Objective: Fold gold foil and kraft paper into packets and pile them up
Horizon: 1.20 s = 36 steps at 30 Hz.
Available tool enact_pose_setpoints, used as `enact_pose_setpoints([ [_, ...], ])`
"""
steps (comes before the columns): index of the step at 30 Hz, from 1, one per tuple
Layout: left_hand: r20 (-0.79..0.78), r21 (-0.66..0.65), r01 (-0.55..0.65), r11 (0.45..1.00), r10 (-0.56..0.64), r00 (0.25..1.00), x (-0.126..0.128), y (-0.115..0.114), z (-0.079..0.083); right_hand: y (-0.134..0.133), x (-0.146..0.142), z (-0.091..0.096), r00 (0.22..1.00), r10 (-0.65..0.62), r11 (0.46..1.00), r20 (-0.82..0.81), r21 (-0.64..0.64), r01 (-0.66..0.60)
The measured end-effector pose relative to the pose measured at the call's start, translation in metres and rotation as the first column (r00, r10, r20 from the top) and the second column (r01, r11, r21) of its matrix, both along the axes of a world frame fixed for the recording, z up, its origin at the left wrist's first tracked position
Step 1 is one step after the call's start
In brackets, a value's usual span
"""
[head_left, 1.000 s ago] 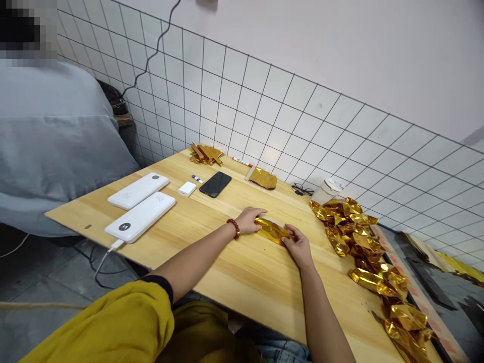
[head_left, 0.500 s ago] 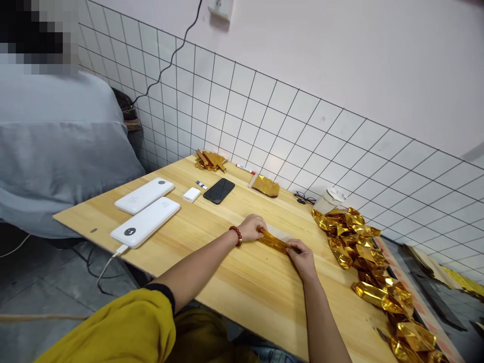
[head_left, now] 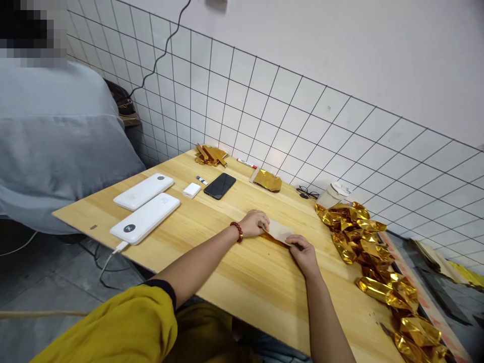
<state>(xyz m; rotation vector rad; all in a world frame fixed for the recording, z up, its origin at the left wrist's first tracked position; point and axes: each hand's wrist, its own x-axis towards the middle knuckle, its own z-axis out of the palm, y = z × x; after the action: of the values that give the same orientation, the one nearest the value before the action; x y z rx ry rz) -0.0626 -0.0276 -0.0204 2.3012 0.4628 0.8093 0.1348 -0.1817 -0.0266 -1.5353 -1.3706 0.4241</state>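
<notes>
A small sheet of gold foil paper (head_left: 279, 232) lies on the wooden table (head_left: 234, 272), its pale beige back turned up and a gold edge showing along the near side. My left hand (head_left: 255, 222), with a red bead bracelet at the wrist, pinches the sheet's left end with curled fingers. At the right end my right hand (head_left: 303, 251) presses and pinches the near corner. Both hands rest on the tabletop.
A heap of folded gold foil pieces (head_left: 363, 242) runs down the table's right side. Two white power banks (head_left: 145, 218), a white charger (head_left: 191, 190), a black phone (head_left: 220, 185), a marker (head_left: 246, 163), more foil (head_left: 267, 180) and glasses (head_left: 307, 192) lie further back. A person in grey (head_left: 56, 141) sits at the left.
The foil sheet has been folded over: a second ago its gold face showed, now the pale back is up. Both hands stayed at its ends.
</notes>
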Motion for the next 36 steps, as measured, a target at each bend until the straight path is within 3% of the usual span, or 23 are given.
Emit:
enact_pose_setpoints([
  [5, -0.048, 0.006, -0.023, 1.000, 0.023, 0.999, 0.000, 0.001, -0.003, -0.004, 0.001, 0.007, 0.997, 0.057, 0.998, -0.046, -0.035, -0.058],
  [8, -0.072, -0.008, -0.030, 1.000, 0.029, 0.997, -0.001, 0.000, 0.000, -0.002, 0.003, 0.005, 0.993, -0.094, 0.995, -0.073, 0.007, 0.095],
  [11, -0.104, -0.019, -0.034, 0.999, 0.032, 0.994, -0.003, -0.003, 0.006, 0.001, 0.004, -0.001, 0.961, -0.272, 0.962, 0.044, 0.030, 0.271],
  [16, -0.173, 0.001, -0.037, 0.999, 0.037, 0.984, -0.008, -0.009, 0.014, 0.004, 0.003, -0.009, 0.901, -0.279, 0.953, 0.333, -0.016, 0.302],
  [20, -0.112, -0.127, -0.023, 0.992, 0.009, 0.994, -0.012, -0.008, 0.015, 0.005, 0.006, -0.014, 0.888, -0.311, 0.937, 0.338, -0.048, 0.347],
  [23, -0.048, -0.191, -0.134, 0.972, 0.127, 0.991, -0.010, -0.006, 0.013, 0.006, 0.009, -0.017, 0.888, -0.315, 0.933, 0.334, -0.064, 0.355],
  [26, -0.155, -0.053, -0.215, 0.975, 0.205, 0.966, -0.006, -0.008, 0.011, 0.007, 0.012, -0.020, 0.887, -0.310, 0.931, 0.343, -0.079, 0.356],
  [30, -0.221, 0.067, -0.153, 0.986, 0.164, 0.961, -0.003, -0.010, 0.010, 0.007, 0.013, -0.021, 0.897, -0.294, 0.938, 0.329, -0.081, 0.337],
  [33, -0.195, -0.023, -0.149, 0.989, 0.142, 0.970, -0.004, -0.009, 0.009, 0.006, 0.012, -0.021, 0.895, -0.282, 0.943, 0.345, -0.075, 0.326],
  [36, -0.114, -0.211, -0.094, 0.973, 0.071, 0.991, -0.004, -0.010, 0.007, 0.004, 0.010, -0.018, 0.895, -0.259, 0.952, 0.363, -0.062, 0.300],
])
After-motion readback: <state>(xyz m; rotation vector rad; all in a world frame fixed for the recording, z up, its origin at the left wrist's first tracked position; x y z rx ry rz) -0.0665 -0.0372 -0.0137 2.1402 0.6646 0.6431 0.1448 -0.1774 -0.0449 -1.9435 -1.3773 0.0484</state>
